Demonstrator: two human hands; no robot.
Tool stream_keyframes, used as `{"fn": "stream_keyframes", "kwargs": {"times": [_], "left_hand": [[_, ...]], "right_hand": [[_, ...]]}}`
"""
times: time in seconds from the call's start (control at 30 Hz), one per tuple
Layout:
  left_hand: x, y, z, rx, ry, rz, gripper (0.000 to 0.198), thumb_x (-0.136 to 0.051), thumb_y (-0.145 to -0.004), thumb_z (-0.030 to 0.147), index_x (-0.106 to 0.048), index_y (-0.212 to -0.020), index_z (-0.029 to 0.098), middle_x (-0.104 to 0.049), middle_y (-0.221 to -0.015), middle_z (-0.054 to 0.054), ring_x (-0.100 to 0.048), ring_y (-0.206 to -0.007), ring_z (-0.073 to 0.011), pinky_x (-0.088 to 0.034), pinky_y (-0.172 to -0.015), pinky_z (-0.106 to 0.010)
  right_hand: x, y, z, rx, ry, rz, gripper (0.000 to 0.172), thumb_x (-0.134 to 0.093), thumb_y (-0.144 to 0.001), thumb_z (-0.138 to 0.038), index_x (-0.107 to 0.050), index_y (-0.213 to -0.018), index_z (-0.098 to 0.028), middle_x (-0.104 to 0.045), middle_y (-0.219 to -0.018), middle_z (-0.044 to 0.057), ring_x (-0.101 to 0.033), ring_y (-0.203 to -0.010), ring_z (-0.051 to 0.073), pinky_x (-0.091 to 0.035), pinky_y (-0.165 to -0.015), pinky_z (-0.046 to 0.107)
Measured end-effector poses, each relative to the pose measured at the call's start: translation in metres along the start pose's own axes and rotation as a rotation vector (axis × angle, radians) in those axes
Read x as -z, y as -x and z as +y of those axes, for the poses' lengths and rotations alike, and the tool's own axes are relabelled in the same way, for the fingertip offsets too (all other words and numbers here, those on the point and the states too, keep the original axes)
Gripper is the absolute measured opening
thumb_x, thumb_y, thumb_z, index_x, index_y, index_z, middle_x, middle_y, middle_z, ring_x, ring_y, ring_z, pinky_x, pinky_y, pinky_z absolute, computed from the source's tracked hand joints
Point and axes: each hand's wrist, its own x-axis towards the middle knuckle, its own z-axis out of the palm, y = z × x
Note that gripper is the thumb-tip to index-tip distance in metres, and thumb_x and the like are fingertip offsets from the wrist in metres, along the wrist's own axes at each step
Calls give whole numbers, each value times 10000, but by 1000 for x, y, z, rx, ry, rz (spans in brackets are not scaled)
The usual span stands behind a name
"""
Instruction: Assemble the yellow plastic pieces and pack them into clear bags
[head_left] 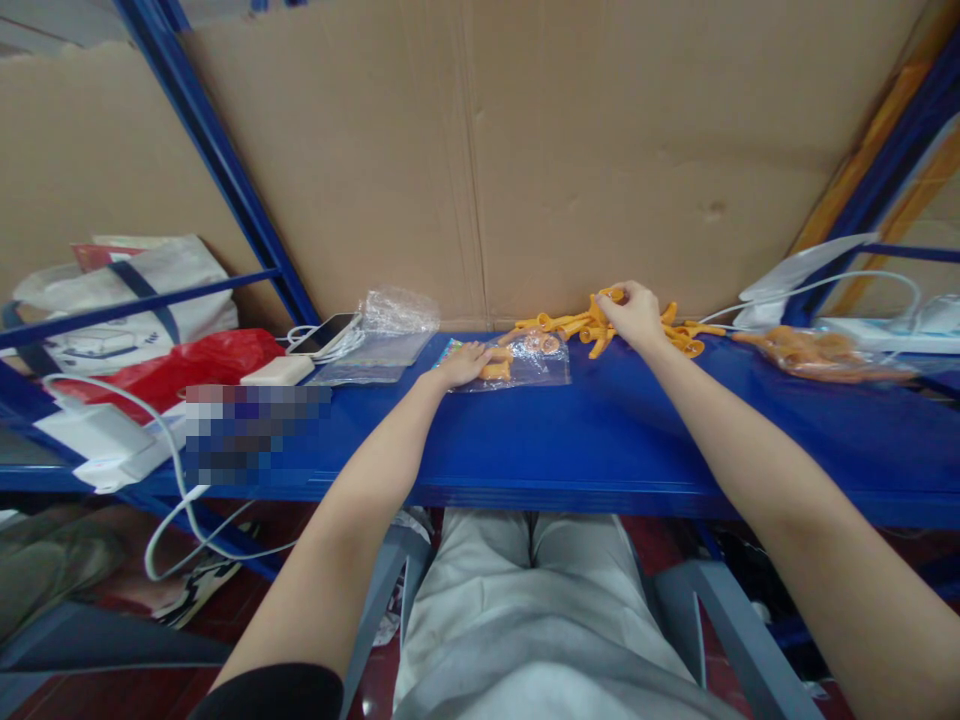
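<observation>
My left hand [463, 366] lies on the left end of a clear plastic bag [536, 372] on the blue table [570, 440]. Orange pieces show through the bag, and a colourful printed patch shows at its left end. My right hand [634, 312] is at the pile of orange plastic pieces [598, 335] behind the bag, its thumb and fingers pinched on one orange piece [613, 296]. More orange pieces spread to either side of that hand.
A filled bag of orange pieces [817, 352] lies at the right. Flat clear bags [382, 345], a phone [326, 334], a white box [277, 371], a red bag [187, 370] and white chargers [112, 435] with cables sit at the left. Cardboard [480, 160] stands behind.
</observation>
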Motion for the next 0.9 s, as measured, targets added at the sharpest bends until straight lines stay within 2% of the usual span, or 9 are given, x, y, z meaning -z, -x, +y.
{"fn": "stream_keyframes", "kwargs": {"times": [0.27, 0.43, 0.53, 0.67, 0.8, 0.9], "left_hand": [[-1, -3, -3, -28, -12, -1, 664, -95, -1011, 434, -383, -1513, 108, -281, -1614, -118, -215, -1515, -221, -157, -1223, -351], [-3, -5, -5, -29, -6, 23, 678, -88, -1010, 468, -378, -1515, 120, -305, -1604, -119, -233, -1509, -225, -181, -1221, -367], [-3, -4, -4, -21, 1, 23, 663, -97, -1013, 456, -364, -1523, 127, -288, -1610, -115, -227, -1510, -226, -182, -1224, -377], [0, 0, 0, 3, 13, 7, 648, -133, -1012, 430, -352, -1528, 105, -270, -1616, -115, -200, -1516, -215, -153, -1229, -343], [3, 4, 4, 7, 24, -5, 644, -137, -1009, 410, -352, -1527, 94, -266, -1617, -105, -191, -1518, -218, -145, -1233, -346], [5, 5, 6, 14, 26, -16, 649, -114, -1010, 400, -328, -1536, 86, -255, -1619, -105, -185, -1519, -218, -141, -1236, -361]], "right_hand": [[-14, 17, -3, 182, 249, -278, 392, -582, -824, -406, -680, -1056, -106, -681, -1067, 185, -631, -990, 307, -476, -838, 391], [-15, 28, -9, 203, 515, -549, 329, -621, -820, -409, -715, -1000, -150, -716, -1069, 158, -638, -1041, 341, -448, -878, 440], [-9, 24, -11, 195, 568, -653, 335, -611, -831, -398, -715, -1066, -183, -738, -1061, 118, -661, -1004, 318, -467, -850, 415], [9, 5, -5, 159, 576, -598, 411, -595, -844, -378, -703, -1162, -140, -731, -1103, 144, -681, -967, 284, -501, -791, 345], [27, -10, 12, 128, 692, -771, 302, -662, -801, -353, -769, -1002, -156, -753, -973, 129, -690, -909, 277, -518, -786, 348], [30, -8, 22, 96, 717, -877, 228, -728, -744, -335, -784, -917, -197, -750, -860, 95, -690, -847, 277, -529, -761, 386]]}}
